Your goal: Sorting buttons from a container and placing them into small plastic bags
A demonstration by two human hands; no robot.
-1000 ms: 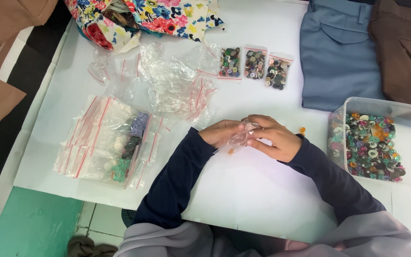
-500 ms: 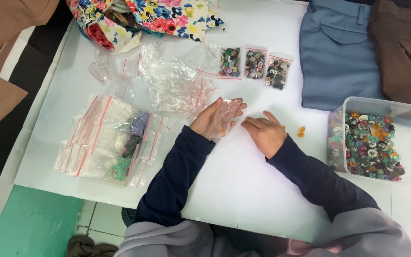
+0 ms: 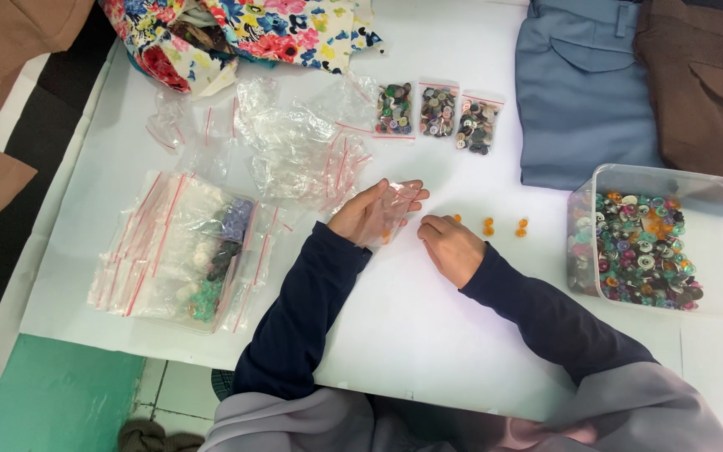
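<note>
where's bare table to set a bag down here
Bare: the table between the sleeves and the near edge, and between the three button bags and blue cloth. Crowded: the bag pile, loose bags, tub.

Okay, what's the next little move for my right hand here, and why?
Probably pinch the nearest orange button and bring it to the small clear bag. The left hand holds that bag, the right hand rests by the loose orange buttons.
</note>
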